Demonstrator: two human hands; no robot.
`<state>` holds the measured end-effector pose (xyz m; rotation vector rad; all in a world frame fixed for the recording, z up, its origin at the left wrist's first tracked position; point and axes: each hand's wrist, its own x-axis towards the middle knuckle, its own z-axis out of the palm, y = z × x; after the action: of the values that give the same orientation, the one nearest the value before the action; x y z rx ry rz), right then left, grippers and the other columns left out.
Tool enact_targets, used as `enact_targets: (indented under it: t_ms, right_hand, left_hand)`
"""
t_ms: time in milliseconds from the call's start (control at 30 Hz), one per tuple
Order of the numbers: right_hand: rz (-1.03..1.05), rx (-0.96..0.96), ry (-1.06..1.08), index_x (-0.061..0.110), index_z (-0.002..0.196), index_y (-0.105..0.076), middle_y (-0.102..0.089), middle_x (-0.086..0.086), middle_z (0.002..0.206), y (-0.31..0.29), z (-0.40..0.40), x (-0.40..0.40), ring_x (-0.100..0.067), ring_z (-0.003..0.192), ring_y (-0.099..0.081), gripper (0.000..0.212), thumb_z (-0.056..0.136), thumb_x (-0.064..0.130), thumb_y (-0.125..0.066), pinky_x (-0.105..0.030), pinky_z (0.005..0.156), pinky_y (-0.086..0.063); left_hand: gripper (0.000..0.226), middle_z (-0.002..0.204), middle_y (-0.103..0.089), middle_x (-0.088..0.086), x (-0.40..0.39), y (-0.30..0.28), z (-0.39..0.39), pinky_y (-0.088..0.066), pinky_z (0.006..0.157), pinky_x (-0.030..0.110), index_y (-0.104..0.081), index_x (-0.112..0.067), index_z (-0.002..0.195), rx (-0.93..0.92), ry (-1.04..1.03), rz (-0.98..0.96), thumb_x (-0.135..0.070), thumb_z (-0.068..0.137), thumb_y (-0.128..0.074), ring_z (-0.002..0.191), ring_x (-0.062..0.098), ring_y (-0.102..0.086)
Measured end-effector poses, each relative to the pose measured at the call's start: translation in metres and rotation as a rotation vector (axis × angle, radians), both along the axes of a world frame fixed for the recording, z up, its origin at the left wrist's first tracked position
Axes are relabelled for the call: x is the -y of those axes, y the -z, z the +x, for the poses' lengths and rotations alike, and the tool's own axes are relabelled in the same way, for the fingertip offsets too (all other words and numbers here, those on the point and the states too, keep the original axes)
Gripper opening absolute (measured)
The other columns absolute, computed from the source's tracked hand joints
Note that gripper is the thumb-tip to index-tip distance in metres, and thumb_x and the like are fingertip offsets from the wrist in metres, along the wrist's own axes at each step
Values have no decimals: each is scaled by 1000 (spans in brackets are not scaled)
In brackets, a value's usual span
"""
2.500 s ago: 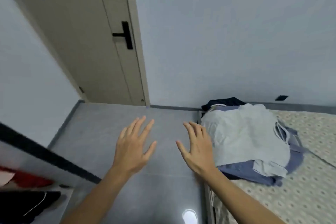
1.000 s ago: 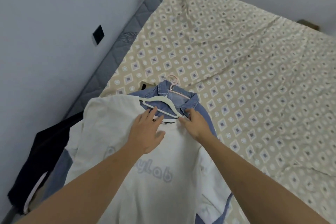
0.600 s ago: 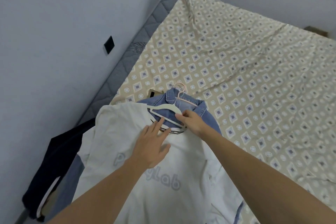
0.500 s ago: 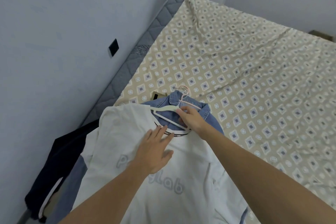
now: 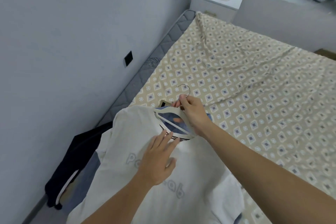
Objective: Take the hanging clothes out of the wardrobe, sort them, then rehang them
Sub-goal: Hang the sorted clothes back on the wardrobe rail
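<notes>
A white T-shirt [image 5: 131, 132] with pale grey lettering lies on top of a clothes pile at the bed's near left corner. A white hanger [image 5: 168, 112] with a metal hook sits in its neck opening. My right hand [image 5: 192, 112] grips the hanger at the base of the hook and lifts it a little. My left hand [image 5: 158, 158] presses flat on the shirt's chest, fingers at the collar. Blue denim [image 5: 171, 115] shows through the neck opening. A dark garment [image 5: 78, 152] hangs off the bed's left edge.
The bed [image 5: 254, 82] has a beige diamond-patterned sheet and stretches away to the right. A pale wall [image 5: 63, 42] with a black socket runs along its left. A white nightstand [image 5: 216, 3] with a small bag stands at the bed's head.
My right hand has moved from the collar up to the hanger's hook and raised it. My left hand slid slightly down the shirt. The view has tilted up toward the nightstand.
</notes>
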<state>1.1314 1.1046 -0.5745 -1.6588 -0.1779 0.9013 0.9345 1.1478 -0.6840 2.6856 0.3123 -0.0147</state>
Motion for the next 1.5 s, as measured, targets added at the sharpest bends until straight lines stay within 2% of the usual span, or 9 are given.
enact_targets:
  t_ms: [133, 233, 400, 533, 733, 833, 1000, 1400, 1500]
  right_hand:
    - [59, 68, -103, 7, 84, -64, -70, -11, 103, -89, -33, 3, -19, 99, -66, 39, 110, 34, -50, -47, 66, -64]
    - [129, 132, -215, 11, 81, -66, -70, -8, 99, -163, -71, 11, -16, 91, -65, 39, 109, 32, -52, -58, 74, -64]
    - [284, 237, -464, 14, 78, -66, -70, -9, 95, -282, -160, 36, -18, 84, -64, 38, 110, 27, -52, -49, 68, -65]
    - [407, 313, -674, 21, 75, -65, -61, -26, 100, -371, -250, 69, -17, 84, -54, 37, 109, 29, -53, -49, 67, -66]
    - [581, 425, -1003, 16, 83, -67, -70, -7, 93, -465, -370, 136, -16, 86, -63, 30, 108, 26, -54, -42, 68, -66]
    - [700, 598, -1151, 25, 79, -67, -70, 2, 83, -488, -418, 174, -23, 85, -68, 32, 107, 32, -54, -55, 79, -61]
    - [870, 749, -1246, 29, 78, -66, -69, 5, 77, -505, -487, 235, -20, 77, -66, 30, 106, 33, -54, -49, 81, -51]
    - [1109, 637, -1378, 20, 81, -67, -71, 10, 80, -500, -615, 386, -12, 81, -67, 34, 106, 34, -50, -31, 77, -49]
    - [1184, 558, -1448, 22, 81, -67, -70, 11, 80, -491, -644, 418, -12, 82, -67, 32, 107, 29, -50, -35, 80, -51]
  left_hand:
    - [67, 173, -12, -14, 23, -74, -20, -10, 130, 40, -29, -36, 161, 79, -143, 1, -41, 96, -48, 161, 12, 6]
    - [70, 171, -21, -12, 41, -141, -48, -23, 126, 43, -33, -36, 158, 164, -253, 7, -38, 92, -57, 161, 13, -1]
    - [63, 171, -21, -11, 80, -265, -128, -29, 125, 50, -41, -27, 159, 244, -458, 30, -37, 98, -56, 161, 14, 1]
    - [57, 171, -22, -7, 136, -342, -210, -30, 124, 53, -41, -24, 159, 334, -631, 107, -47, 107, -50, 162, 17, -4]
    - [55, 171, -23, -7, 222, -433, -326, -25, 126, 51, -40, -26, 157, 369, -808, 208, -48, 107, -49, 161, 13, -7]
    - [54, 171, -22, -8, 278, -463, -377, -25, 127, 49, -39, -26, 157, 362, -895, 241, -48, 108, -48, 161, 10, -7]
    - [56, 173, -16, -11, 368, -483, -442, -22, 128, 48, -37, -25, 160, 339, -1025, 268, -48, 109, -45, 161, 9, -3]
    - [55, 171, -23, -7, 560, -497, -534, -28, 125, 50, -39, -25, 158, 303, -1285, 290, -48, 108, -47, 161, 12, -7]
    - [55, 171, -22, -8, 613, -493, -544, -24, 127, 50, -39, -25, 159, 290, -1411, 289, -45, 109, -49, 161, 12, -6]
